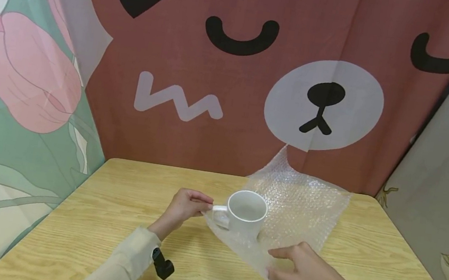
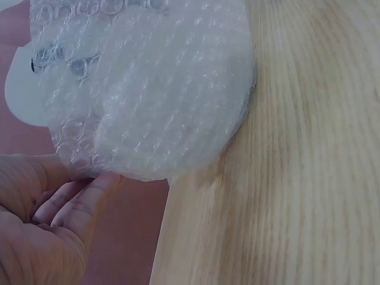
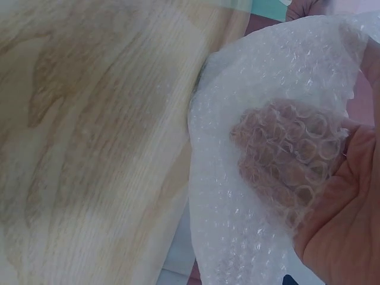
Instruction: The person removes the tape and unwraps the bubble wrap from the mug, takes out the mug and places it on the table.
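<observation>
A white mug [image 1: 245,214] stands upright on a sheet of bubble wrap [image 1: 301,206], its handle turned to the left. My left hand [image 1: 187,204] pinches the wrap's left corner beside the handle; the left wrist view shows the fingertips [image 2: 98,187] at the wrap's edge. At the near side, my right hand [image 1: 309,271] holds the raised front edge of the sheet. Its fingers [image 3: 285,154] show through the bubbles in the right wrist view. The front part of the wrap rises against the mug's lower side and partly covers it.
Everything rests on a light wood table [image 1: 110,219]. A curtain with a bear face [image 1: 233,74] hangs behind it, and the wrap's far corner stands up in front of that. A black device [image 1: 162,264] sits at the left wrist.
</observation>
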A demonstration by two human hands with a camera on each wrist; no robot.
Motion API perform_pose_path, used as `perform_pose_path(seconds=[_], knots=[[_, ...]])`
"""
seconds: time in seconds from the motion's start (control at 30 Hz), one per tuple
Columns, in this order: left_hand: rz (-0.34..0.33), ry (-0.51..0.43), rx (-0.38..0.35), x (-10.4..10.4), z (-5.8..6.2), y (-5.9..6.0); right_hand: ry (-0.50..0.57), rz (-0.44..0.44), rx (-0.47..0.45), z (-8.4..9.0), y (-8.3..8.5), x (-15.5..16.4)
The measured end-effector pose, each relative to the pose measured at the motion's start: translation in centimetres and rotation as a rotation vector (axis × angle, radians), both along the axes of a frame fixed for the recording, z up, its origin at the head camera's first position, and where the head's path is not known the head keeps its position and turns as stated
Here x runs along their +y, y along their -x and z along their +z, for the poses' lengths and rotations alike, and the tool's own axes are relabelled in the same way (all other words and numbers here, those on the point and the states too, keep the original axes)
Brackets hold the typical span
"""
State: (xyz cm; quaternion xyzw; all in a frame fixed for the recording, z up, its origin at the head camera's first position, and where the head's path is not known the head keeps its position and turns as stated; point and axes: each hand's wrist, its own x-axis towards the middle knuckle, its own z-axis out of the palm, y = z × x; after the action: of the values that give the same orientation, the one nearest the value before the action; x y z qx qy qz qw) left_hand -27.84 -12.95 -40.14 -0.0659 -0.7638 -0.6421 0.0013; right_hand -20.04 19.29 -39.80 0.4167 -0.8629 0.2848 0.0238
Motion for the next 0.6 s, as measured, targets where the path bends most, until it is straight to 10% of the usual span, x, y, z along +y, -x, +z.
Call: perform_pose_path(seconds=[0.6], knots=[[0.030,-0.105,-0.056,-0.55,-0.68,-0.52,-0.016,-0.041,-0.060,-1.00,-0.41,0.02]])
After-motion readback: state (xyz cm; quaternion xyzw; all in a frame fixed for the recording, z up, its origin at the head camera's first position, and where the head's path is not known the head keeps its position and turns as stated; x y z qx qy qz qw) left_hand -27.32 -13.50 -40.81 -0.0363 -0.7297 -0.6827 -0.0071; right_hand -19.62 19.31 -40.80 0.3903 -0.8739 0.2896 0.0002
